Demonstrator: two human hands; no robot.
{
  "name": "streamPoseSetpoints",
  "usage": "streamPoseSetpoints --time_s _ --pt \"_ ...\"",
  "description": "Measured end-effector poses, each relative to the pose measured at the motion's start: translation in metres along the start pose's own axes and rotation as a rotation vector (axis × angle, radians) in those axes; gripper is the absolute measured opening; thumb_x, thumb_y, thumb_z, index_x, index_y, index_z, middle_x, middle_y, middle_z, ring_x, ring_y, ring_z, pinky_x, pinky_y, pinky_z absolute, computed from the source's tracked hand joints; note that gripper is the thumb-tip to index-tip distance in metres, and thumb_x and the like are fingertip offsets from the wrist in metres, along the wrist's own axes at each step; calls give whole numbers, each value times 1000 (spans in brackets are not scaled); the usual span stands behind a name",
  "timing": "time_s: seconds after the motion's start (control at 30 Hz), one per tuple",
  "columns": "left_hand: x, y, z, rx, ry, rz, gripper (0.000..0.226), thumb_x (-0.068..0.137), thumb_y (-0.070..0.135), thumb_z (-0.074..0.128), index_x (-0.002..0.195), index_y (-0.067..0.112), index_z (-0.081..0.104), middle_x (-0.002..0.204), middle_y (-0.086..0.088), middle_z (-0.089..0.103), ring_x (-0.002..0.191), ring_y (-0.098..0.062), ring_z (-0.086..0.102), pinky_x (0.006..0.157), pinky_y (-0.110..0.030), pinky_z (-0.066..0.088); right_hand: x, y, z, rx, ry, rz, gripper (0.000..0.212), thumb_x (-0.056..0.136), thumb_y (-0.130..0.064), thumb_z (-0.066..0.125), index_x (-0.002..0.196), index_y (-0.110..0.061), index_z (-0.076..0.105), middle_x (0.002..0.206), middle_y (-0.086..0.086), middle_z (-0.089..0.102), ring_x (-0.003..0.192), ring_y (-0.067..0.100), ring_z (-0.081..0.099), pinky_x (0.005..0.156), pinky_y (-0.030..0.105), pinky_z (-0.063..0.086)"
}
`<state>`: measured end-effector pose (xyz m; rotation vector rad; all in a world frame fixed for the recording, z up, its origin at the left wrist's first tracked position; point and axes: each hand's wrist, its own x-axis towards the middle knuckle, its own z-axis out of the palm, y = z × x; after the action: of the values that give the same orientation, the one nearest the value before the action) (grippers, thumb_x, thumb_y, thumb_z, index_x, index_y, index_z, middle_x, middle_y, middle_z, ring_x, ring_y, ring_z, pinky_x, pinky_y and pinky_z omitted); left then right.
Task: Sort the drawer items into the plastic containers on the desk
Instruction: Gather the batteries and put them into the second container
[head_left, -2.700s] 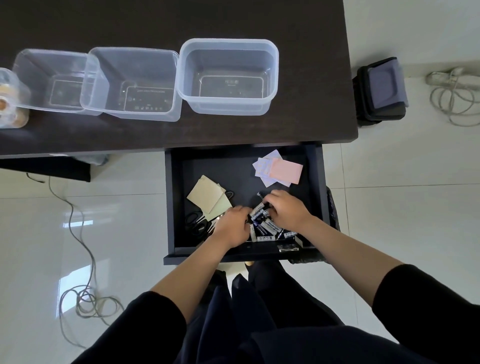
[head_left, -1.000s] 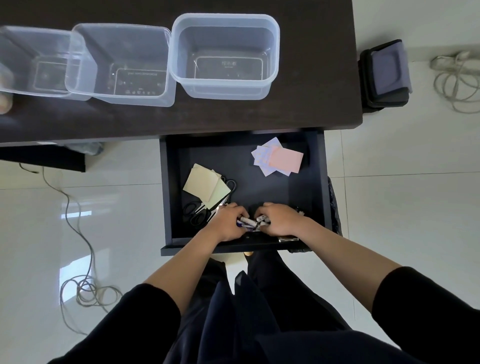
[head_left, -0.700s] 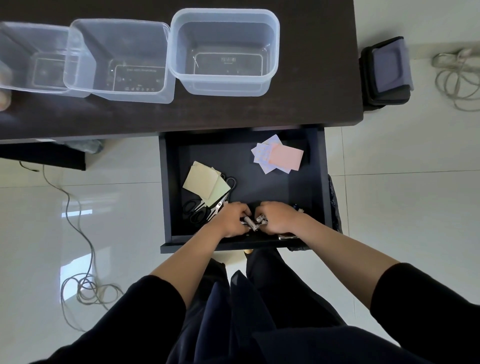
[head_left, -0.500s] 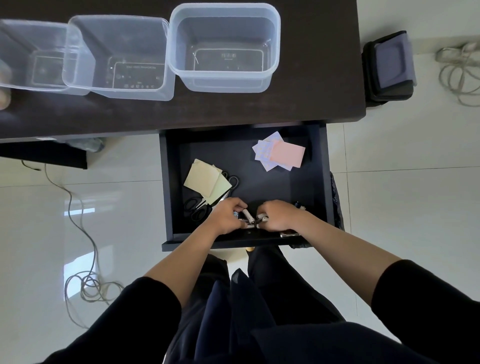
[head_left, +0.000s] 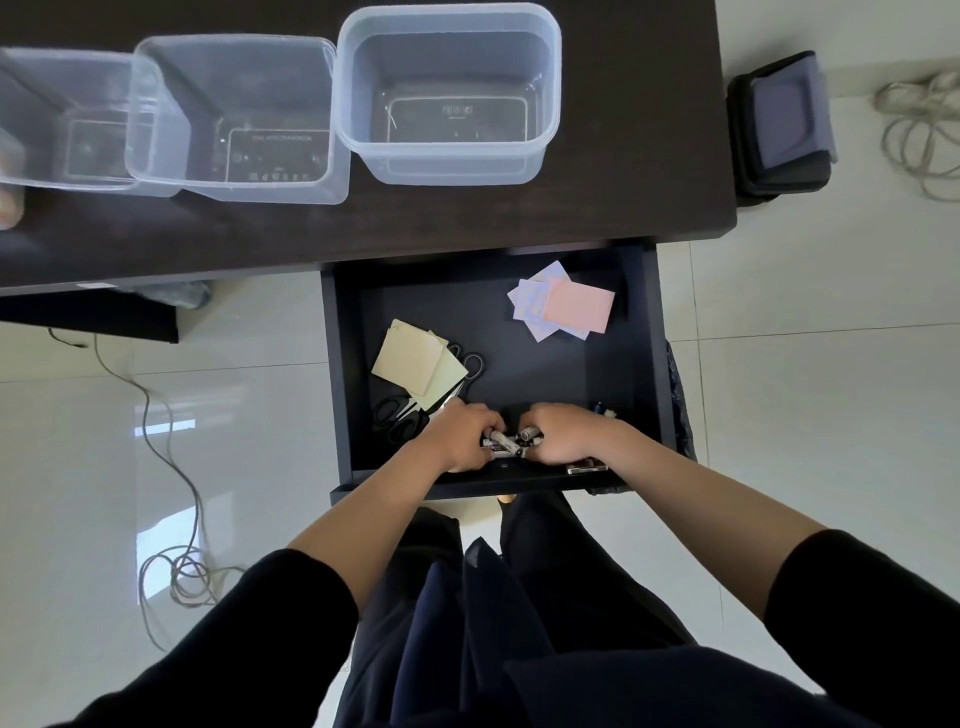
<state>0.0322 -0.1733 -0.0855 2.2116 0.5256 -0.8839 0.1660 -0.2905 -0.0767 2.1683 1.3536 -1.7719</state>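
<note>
White tiled floor (head_left: 805, 415), dark worktop (head_left: 597, 208) up top with three clear plastic containers (head_left: 449, 93) in a row, all looking empty so far. Under the worktop edge the drawer (head_left: 652, 338) is pulled out, and that's where everything is.

Inside: a fan of pink and pale sticky notes (head_left: 566, 306) at the back right, yellow sticky notes (head_left: 415, 361) on the left lying partly over black scissors (head_left: 400, 415), and a heap of batteries (head_left: 511, 441) at the front edge. One stray battery (head_left: 602, 409) sits just beyond the right wrist.

Both hands are on the heap. The left hand (head_left: 460, 434) and the right hand (head_left: 558, 434) face each other, fingers curled in and closed around the batteries from both sides, a few cells poking out between them.

Looks like the scoop-up step. I'd press the two hands together like a cup so nothing rolls out underneath, lift straight up to clear the drawer front, then carry the lot to one container and lower them in rather than dropping them. The stray one and that small metal thing (head_left: 587, 467) at the front lip will need a second pass.
</note>
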Motion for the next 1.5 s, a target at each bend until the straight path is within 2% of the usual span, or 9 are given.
streamPoseSetpoints --time_s 0.13,0.27,0.47,0.57,0.83,0.93,1.13,1.33,1.5 --pt "2 1 -3 15 -45 -12 34 81 35 67 112 24 60 111 2 59 108 -26 42 97 -35 40 -1 1 -1 25 -16 -1 26 77 -27 61 103 -23 60 104 1 61 95 23 59 82 37 51" --pt "3 5 -5 126 -137 -30 30 85 44 58 109 25 59 105 -1 63 111 -26 37 96 -41 41 -2 0 -4 51 -53 15 23 83 -29 64 104 -19 59 101 2 62 92 22 58 78 34 48" --pt "1 10 -12 155 -184 -48 29 86 39 58 111 24 54 111 -5 59 118 -25 38 96 -43 43 -5 -1 -11 128 -106 41 15 85 -29 67 86 -22 53 80 -3 57 81 19 56 69 29 41" --pt "-4 15 -13 104 -183 -74 30 88 34 57 114 20 54 115 -11 59 117 -26 45 89 -35 43 -8 -1 -12 161 -98 50 19 84 -29 68 77 -27 50 78 -6 56 80 17 55 65 27 40" --pt "-22 22 -10 -83 22 -136 21 86 31 62 102 18 62 106 -10 65 101 -29 59 81 -33 47 -18 5 -3 337 202 40 18 79 -19 73 90 -10 62 89 6 66 84 20 60 76 31 46" --pt "-27 25 -15 -160 100 -161 21 86 35 61 101 20 61 104 -10 64 97 -30 60 77 -32 46 -23 2 -9 404 311 22 15 78 -16 73 89 -12 65 91 5 69 89 22 64 84 35 50" --pt "-45 32 -38 -288 281 -158 15 88 32 59 95 19 63 89 -8 64 83 -26 59 66 -29 40 -37 -13 -23 561 467 -11 16 77 -8 73 91 -10 65 90 8 68 88 25 64 82 35 50" --pt "-69 17 -69 -431 420 -185 14 88 26 59 89 13 64 76 -3 65 72 -23 61 66 -33 47 -41 -47 -45 572 549 -18 15 78 -16 73 90 -18 64 92 0 68 90 17 63 84 33 49" --pt "-91 -19 -108 -465 536 -126 8 88 23 59 89 18 66 73 9 59 72 -13 56 58 -19 37 -38 -105 -69 508 605 -80 12 82 -16 69 90 -20 62 93 -3 66 89 12 60 80 26 46"
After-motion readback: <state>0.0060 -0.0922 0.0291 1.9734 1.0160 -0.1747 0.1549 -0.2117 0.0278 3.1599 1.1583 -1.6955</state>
